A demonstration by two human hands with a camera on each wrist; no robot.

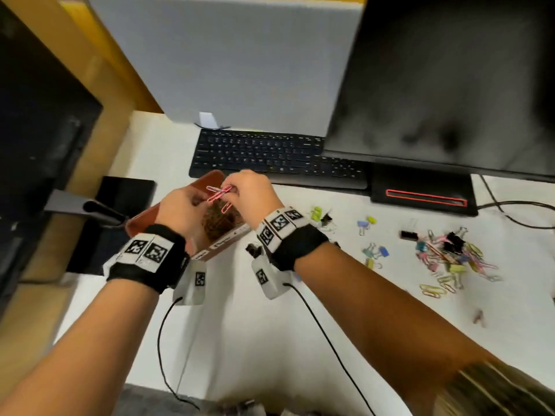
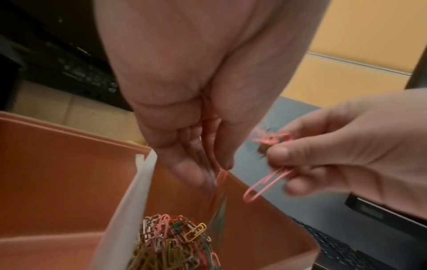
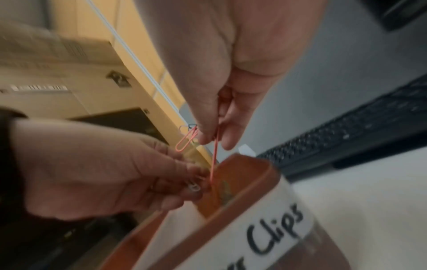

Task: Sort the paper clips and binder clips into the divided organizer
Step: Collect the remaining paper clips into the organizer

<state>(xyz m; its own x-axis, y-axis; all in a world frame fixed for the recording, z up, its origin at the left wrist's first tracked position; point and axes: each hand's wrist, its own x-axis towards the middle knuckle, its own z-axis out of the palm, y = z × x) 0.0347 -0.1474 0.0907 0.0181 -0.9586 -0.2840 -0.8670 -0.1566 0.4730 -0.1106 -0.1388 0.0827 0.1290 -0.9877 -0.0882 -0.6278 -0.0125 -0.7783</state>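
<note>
Both hands hover over the brown divided organizer [image 1: 211, 176], pulling at a tangle of pink paper clips [image 1: 218, 194]. My right hand [image 1: 232, 190] pinches the bunch from the right, and one pink clip [image 2: 268, 182] dangles below its fingers. My left hand [image 1: 199, 202] pinches the other end, where a thin red strand [image 3: 215, 157] runs down to its curled fingers [image 3: 180, 175]. Below, a heap of mixed-colour paper clips [image 2: 173, 243] fills the compartment right of the white divider [image 2: 129, 210]. The front label [image 3: 275, 235] reads "Clips".
A loose pile of paper clips and binder clips [image 1: 450, 256] lies on the white desk to the right, with stray binder clips [image 1: 375, 250] nearer my right wrist. A keyboard [image 1: 270, 157] and a monitor [image 1: 450, 85] stand behind. A black pad [image 1: 126, 193] lies at the left.
</note>
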